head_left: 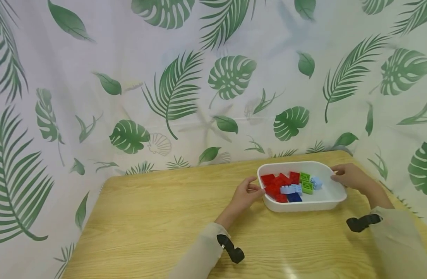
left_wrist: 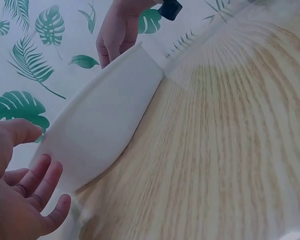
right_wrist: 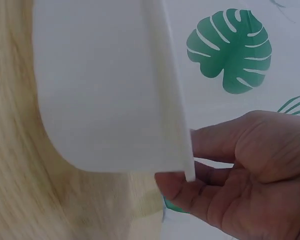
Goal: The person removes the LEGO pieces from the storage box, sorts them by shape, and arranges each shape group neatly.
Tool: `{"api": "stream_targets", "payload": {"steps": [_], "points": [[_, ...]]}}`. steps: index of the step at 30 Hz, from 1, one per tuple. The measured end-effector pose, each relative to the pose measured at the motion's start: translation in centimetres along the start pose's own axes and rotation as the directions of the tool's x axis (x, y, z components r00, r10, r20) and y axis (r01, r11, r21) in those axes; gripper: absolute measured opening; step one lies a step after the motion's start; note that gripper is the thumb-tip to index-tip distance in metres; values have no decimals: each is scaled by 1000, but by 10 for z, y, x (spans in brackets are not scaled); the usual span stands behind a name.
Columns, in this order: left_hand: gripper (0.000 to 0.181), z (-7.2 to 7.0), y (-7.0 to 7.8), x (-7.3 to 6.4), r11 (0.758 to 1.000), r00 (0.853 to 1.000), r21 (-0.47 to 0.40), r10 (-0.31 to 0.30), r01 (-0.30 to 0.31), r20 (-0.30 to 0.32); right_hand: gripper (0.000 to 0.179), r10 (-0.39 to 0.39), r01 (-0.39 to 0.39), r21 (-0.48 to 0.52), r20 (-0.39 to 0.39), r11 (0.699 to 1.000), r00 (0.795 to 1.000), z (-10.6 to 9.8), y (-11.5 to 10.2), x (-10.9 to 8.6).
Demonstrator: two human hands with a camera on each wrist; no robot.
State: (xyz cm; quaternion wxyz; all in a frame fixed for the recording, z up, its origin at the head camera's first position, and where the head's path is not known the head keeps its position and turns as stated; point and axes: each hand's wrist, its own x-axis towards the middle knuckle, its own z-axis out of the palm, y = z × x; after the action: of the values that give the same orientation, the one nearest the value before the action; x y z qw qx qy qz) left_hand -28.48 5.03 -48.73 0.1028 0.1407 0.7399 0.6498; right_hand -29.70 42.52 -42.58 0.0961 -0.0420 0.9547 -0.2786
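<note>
A white oblong tray [head_left: 324, 198] stands on the wooden table, holding several toy building bricks. Red bricks [head_left: 277, 182] crowd its left part, with green bricks [head_left: 306, 186], light blue bricks [head_left: 292, 189] and a dark blue brick [head_left: 294, 197] beside them. At the tray's left end, my left hand [head_left: 246, 193] holds the rim with thumb and bent fingers; its exact contact is partly hidden. My right hand [right_wrist: 245, 175] pinches the rim at the opposite end, its fingertips under the lip. The right wrist view shows the tray's outer wall [right_wrist: 100, 90] close up.
The wooden table [head_left: 164, 221] spreads out to the left and in front of the tray. Behind it and along both sides hangs a white leaf-print cloth [head_left: 185, 147]. Black wrist mounts [head_left: 230, 248] sit on the sleeves near the tabletop.
</note>
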Motion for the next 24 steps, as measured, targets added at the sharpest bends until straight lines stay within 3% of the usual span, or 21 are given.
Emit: {"api": "stream_targets", "payload": {"steps": [8, 14, 24], "points": [[55, -13, 2, -2, 1000, 999, -10, -9, 9, -37, 41, -64, 65, 35, -31, 997, 997, 9, -18, 11], [56, -39, -1, -6, 1000, 998, -19, -10, 9, -65, 42, -87, 90, 92, -36, 992, 996, 21, -35, 26], [55, -91, -2, -17, 997, 998, 74, -9, 14, -63, 42, -84, 98, 238, -66, 966, 994, 50, -65, 46]]}}
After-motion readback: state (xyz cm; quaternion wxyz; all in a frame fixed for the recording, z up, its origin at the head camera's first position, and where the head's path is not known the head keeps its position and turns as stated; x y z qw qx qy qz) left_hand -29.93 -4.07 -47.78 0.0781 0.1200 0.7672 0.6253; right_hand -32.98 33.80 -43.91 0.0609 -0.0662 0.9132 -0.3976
